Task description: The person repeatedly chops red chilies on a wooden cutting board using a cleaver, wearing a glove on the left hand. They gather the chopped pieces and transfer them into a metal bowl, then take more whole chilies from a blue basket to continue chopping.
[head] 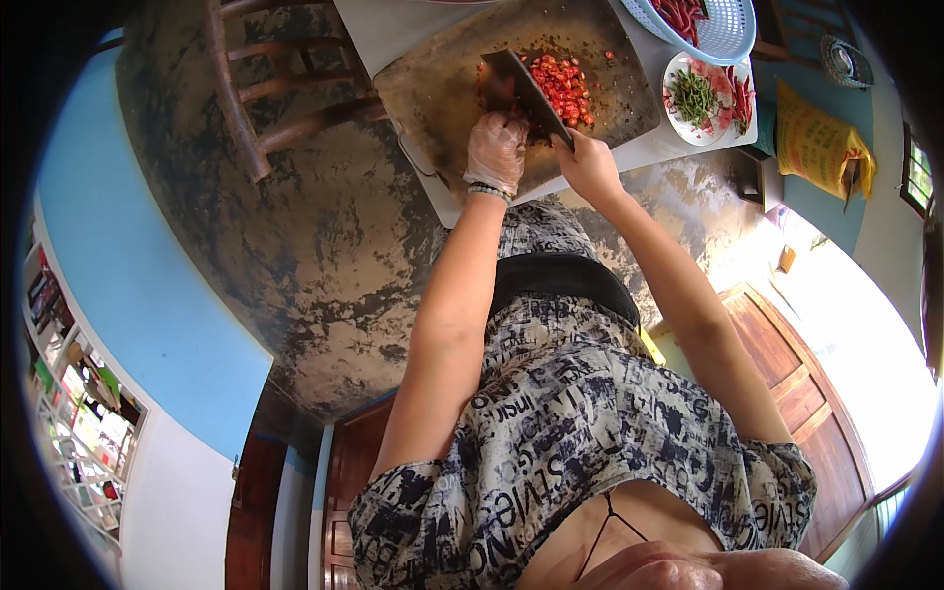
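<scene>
My right hand (590, 166) is closed around the handle of a dark cleaver (535, 96), whose blade stands over a worn cutting board (435, 96). Just left of the blade my left hand (498, 147), in a clear plastic glove with a beaded bracelet at the wrist, rests on the board with its fingers curled. What lies under those fingers is mostly hidden; a bit of red shows at the blade. Chopped red chillies (564, 85) lie in a pile to the right of the cleaver.
At the table's right end a white plate (671, 114) holds green chilli stems (693, 97) and red chillies (741, 99). Above it stands a light blue plastic basket (726, 37) of red chillies. A wooden chair (247, 136) is left of the table, a yellow sack (818, 140) to the right.
</scene>
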### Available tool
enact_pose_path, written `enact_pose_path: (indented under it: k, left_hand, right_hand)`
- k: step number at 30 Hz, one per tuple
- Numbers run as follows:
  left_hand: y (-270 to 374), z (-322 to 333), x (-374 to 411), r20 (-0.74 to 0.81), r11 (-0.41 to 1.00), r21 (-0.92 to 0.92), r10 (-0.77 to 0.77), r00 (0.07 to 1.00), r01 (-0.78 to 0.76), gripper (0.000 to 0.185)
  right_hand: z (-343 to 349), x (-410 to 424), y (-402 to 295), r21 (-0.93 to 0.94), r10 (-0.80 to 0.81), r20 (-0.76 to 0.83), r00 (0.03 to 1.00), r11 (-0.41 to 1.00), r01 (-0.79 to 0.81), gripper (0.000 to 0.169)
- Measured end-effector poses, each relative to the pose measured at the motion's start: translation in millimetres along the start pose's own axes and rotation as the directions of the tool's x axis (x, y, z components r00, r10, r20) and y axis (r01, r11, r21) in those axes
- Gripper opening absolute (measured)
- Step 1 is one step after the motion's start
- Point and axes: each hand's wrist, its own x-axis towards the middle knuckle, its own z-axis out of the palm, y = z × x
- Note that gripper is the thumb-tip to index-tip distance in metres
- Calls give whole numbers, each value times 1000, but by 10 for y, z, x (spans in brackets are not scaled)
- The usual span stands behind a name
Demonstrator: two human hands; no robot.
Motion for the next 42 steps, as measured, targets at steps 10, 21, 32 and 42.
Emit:
enact_pose_path:
  k: [10, 21, 32, 42]
  left_hand:
    - [152, -72, 49, 104, 921, -285, -244, 964, 264, 11]
    - [-1, 9, -36, -4, 1000, 27, -6, 1000, 6, 18]
    - [22, -39, -34, 80, 973, -185, -128, 989, 141, 14]
    - [-134, 116, -147, 28, 960, -239, -141, 990, 144, 21]
  right_hand:
    - [-117, -52, -4, 34, -45, 32, 998, 998, 44, 24]
    - [29, 60, -39, 22, 41, 22, 999, 999, -41, 30]
    - [-61, -47, 9, 19, -55, -18, 998, 998, 55, 29]
    - [-199, 50, -84, -15, 15, 164, 986, 1000, -12, 27]
